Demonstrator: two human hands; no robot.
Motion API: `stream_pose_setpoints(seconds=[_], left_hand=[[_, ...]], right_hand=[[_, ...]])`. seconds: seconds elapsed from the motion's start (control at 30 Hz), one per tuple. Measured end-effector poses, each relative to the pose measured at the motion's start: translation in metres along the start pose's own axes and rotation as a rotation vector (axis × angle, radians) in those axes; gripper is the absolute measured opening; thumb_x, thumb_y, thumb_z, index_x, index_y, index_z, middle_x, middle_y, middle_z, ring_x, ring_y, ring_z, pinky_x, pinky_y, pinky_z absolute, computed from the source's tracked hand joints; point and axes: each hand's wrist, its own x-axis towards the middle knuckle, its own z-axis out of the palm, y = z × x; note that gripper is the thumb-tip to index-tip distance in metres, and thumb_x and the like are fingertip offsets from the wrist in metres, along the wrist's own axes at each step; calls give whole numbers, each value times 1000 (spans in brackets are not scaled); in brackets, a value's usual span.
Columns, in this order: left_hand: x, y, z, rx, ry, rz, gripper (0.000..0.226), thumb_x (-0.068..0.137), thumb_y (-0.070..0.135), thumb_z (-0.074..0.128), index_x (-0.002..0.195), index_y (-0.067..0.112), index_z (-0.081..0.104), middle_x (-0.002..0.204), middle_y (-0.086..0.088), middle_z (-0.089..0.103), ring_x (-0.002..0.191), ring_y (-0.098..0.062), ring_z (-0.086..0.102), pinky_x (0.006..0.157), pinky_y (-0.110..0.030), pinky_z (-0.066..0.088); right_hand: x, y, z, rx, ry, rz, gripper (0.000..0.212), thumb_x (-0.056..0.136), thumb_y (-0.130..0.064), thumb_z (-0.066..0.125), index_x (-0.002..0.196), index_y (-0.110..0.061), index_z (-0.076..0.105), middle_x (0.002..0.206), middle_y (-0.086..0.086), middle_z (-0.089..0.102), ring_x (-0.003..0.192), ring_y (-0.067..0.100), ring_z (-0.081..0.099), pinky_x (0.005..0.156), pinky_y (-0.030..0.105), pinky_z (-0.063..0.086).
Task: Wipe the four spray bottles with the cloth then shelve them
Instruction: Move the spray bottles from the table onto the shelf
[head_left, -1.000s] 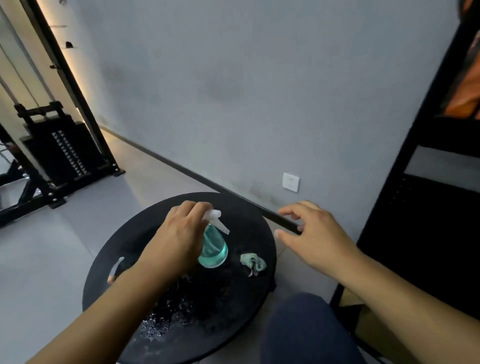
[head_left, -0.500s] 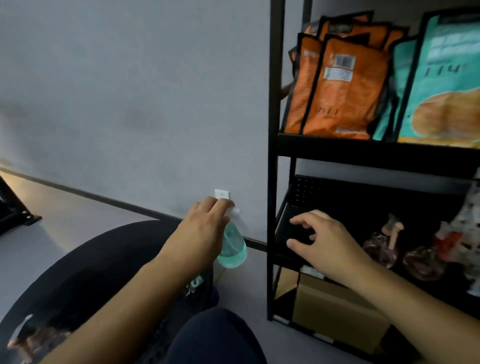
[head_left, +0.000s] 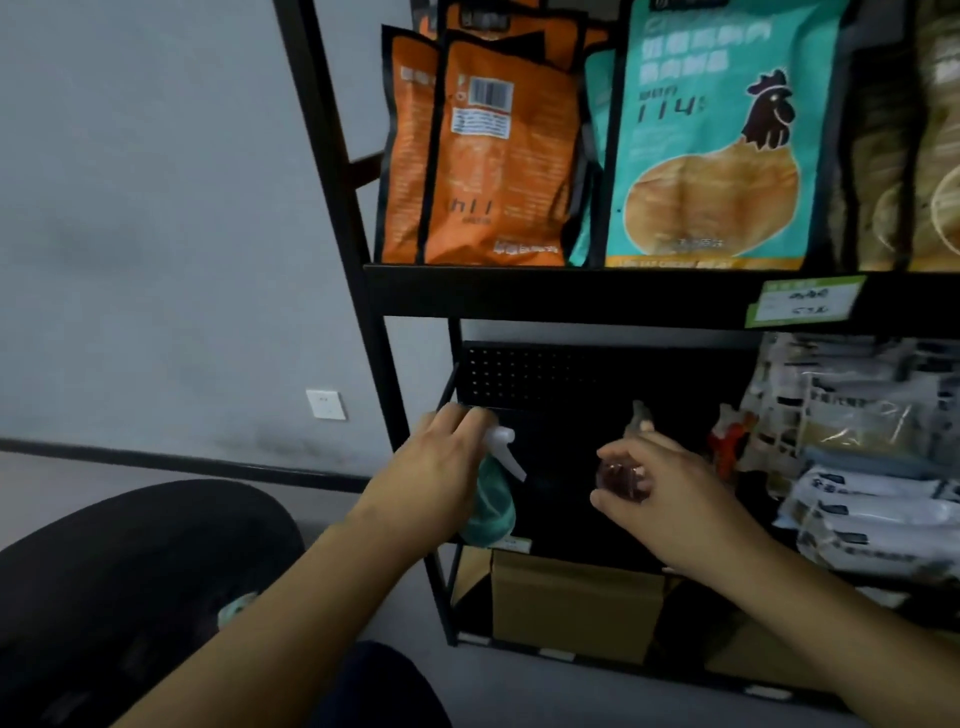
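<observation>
My left hand (head_left: 436, 483) grips a teal spray bottle (head_left: 493, 506) with a white trigger and holds it at the left front of the black shelf's (head_left: 571, 299) lower level. My right hand (head_left: 670, 499) curls its thumb and fingers around a pink spray bottle (head_left: 623, 478) standing on that level. A red-topped spray bottle (head_left: 727, 441) stands just to the right of it. The green cloth (head_left: 236, 608) lies on the round black table (head_left: 130, 561) at the lower left, partly behind my left arm.
Orange bags (head_left: 488, 156) and teal bags (head_left: 717, 140) fill the upper shelf level. White packets (head_left: 872, 514) crowd the lower level's right side. A cardboard box (head_left: 576, 603) sits on the bottom level. A wall socket (head_left: 325, 404) is on the grey wall.
My view swung right from the table to the shelf. My left hand carried the teal bottle from the table to the lower shelf level. My right hand reached in to the pink bottle.
</observation>
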Motion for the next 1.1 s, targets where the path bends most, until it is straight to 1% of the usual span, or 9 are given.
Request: stream_pose_setpoints(seconds=[0.07,0.2,0.3,0.53,0.63,0.77,0.83,0.93,1.1], left_hand=[[19,3,15,-13,-15,33,36,102,6,55,135,22,50,128,-2,50,112,-23,48,86,-32,41],[53,6,42,-51,-74,92,30,105,7,52,132,21,49,124,-4,50,109,-26,49,86,-33,39],[75,13,55,-71,-128,85,35,103,5,50,135,18,49,126,-7,49,112,-28,48,85,-34,37],[105,24,80,-96,-202,78,49,99,1,52,144,21,51,138,-10,50,128,-33,48,104,-43,45],[114,25,87,-69,-201,109,54,98,-4,51,145,21,55,134,-11,52,125,-33,48,106,-34,36],[124,22,92,-85,-208,156,53,101,-5,48,148,20,55,134,-8,50,126,-30,46,107,-31,35],[128,20,95,-114,-211,141,48,104,1,48,146,23,53,132,-6,49,125,-28,47,101,-34,42],[131,19,99,-117,-203,154,43,107,4,47,145,24,56,130,-6,50,121,-28,48,91,-26,34],[132,15,101,-118,-208,137,46,108,9,49,150,29,51,139,-2,50,128,-27,48,95,-28,37]], right_hand=[[2,13,-2,13,18,28,44,89,-41,78,129,-33,63,147,-13,48,134,12,53,101,31,51],[5,37,-3,16,40,79,41,89,-38,78,127,-29,65,127,-17,54,102,3,58,85,21,50],[6,54,-2,34,50,88,38,90,-36,78,126,-30,66,116,-24,52,93,-6,55,81,13,47],[15,81,0,61,82,136,39,89,-38,78,126,-32,65,106,-34,46,95,-6,54,72,6,39],[20,86,3,50,82,142,40,89,-40,78,126,-33,64,106,-34,45,97,-3,52,72,7,38],[23,86,7,68,68,139,36,90,-39,76,123,-33,65,107,-32,47,96,-4,54,81,18,47],[24,84,9,81,55,147,37,91,-39,75,126,-33,63,108,-34,46,95,-9,52,79,16,45],[24,84,11,77,42,152,38,92,-40,74,127,-34,62,108,-35,44,94,-11,50,75,13,42],[23,83,9,67,40,147,38,92,-41,75,127,-32,64,108,-32,45,92,-8,52,75,14,44]])
